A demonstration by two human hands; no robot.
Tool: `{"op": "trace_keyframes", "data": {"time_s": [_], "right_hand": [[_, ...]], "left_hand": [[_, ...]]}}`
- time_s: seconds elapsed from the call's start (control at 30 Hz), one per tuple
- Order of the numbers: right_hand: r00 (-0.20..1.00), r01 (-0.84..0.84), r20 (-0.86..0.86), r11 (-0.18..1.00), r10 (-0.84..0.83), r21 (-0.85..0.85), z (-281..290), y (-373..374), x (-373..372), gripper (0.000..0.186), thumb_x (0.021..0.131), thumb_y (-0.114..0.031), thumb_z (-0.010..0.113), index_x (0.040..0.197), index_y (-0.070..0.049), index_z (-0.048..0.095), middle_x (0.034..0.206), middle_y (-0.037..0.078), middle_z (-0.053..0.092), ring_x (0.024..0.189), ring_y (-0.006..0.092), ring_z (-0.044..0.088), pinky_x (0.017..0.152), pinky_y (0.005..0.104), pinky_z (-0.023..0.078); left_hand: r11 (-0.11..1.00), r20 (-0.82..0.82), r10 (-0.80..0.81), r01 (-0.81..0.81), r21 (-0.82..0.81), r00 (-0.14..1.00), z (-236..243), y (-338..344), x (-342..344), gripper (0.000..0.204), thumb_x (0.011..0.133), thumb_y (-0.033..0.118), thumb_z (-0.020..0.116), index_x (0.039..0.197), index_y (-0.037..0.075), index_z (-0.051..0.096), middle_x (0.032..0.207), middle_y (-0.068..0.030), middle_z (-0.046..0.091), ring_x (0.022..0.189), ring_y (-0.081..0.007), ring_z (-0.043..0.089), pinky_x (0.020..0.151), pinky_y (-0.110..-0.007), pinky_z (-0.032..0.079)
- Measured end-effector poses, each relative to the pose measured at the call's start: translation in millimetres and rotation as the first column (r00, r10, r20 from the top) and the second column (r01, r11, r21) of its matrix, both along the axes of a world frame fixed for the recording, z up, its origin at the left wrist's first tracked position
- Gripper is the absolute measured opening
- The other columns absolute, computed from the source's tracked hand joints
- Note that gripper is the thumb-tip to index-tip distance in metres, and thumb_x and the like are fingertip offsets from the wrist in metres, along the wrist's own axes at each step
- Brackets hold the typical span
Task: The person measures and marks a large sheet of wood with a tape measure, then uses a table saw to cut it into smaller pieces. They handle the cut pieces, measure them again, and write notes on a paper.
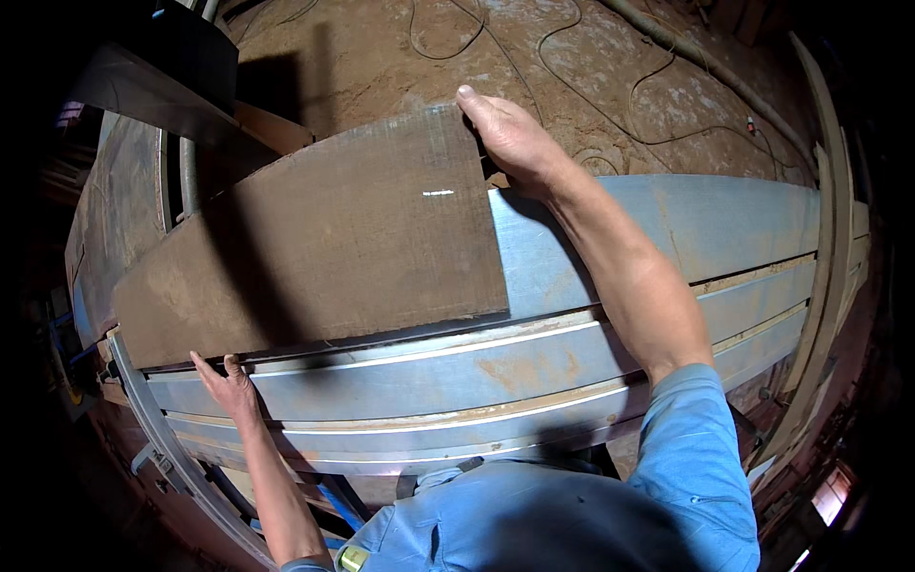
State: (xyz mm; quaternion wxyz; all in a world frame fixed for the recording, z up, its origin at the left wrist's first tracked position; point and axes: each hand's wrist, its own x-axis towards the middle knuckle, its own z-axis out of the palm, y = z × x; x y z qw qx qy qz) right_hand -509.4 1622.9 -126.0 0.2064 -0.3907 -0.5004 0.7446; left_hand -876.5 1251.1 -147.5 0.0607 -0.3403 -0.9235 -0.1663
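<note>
A wide, dark brown wooden board (353, 229) lies flat on the left part of a metal machine table (724, 219). It has a straight right end and a small white mark near that end. My right hand (515, 143) grips the far right corner, its thumb along the edge and its other fingers mostly hidden. At the near left edge of the board, my left hand (229, 389) touches the wood with its fingers stretched and apart. A dark shadow band crosses the board.
Long slots with sawdust run along the table. A dark machine part (157, 86) overhangs the board's far left. Wooden planks (831, 238) stand along the right side. Beyond the table, a cable (610, 114) and a pipe (705, 76) lie on the dusty floor. A curved metal rail (172, 443) runs at near left.
</note>
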Motion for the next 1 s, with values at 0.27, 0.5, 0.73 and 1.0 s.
{"op": "trace_keyframes", "data": {"time_s": [0.27,0.5,0.73,1.0], "right_hand": [[0.997,0.031,-0.068,0.991,-0.022,0.128,-16,2,-7,0.047,0.1,-0.039,0.035,0.088,-0.001,0.058,0.074,0.006,0.058,0.062,0.0142,0.055,0.054,0.0295,0.047],[0.998,0.013,-0.058,0.974,0.0,0.227,-23,7,-11,0.041,0.099,-0.032,0.038,0.082,-0.001,0.058,0.069,0.003,0.056,0.059,0.01,0.051,0.051,0.0282,0.043],[0.998,-0.038,-0.05,0.985,0.047,0.165,-18,4,-9,0.037,0.099,-0.031,0.041,0.088,0.0,0.057,0.075,0.003,0.056,0.064,0.0105,0.05,0.057,0.0272,0.043],[0.977,-0.05,0.205,0.882,-0.053,0.469,-27,6,-13,0.038,0.097,-0.031,0.046,0.114,0.001,0.059,0.103,0.007,0.059,0.092,0.014,0.052,0.081,0.0284,0.042]], "left_hand": [[1.0,0.004,0.011,-0.011,0.005,1.0,-1,-1,-2,0.101,0.079,0.074,0.045,0.146,0.003,0.023,0.148,-0.0222,0.029,0.138,-0.0373,0.025,0.112,-0.045,0.021],[1.0,0.001,0.009,-0.009,0.015,1.0,0,1,-9,0.1,0.079,0.074,0.046,0.146,0.003,0.023,0.147,-0.0229,0.029,0.137,-0.0373,0.025,0.112,-0.045,0.021],[1.0,0.001,-0.006,0.006,0.012,1.0,0,-1,-6,0.099,0.08,0.073,0.046,0.146,0.002,0.024,0.147,-0.0226,0.029,0.137,-0.0374,0.026,0.112,-0.045,0.021],[0.998,0.035,0.011,-0.013,0.062,0.999,2,-2,-8,0.095,0.079,0.065,0.058,0.145,0.003,0.028,0.148,-0.0237,0.029,0.137,-0.0356,0.026,0.111,-0.043,0.022]]}}
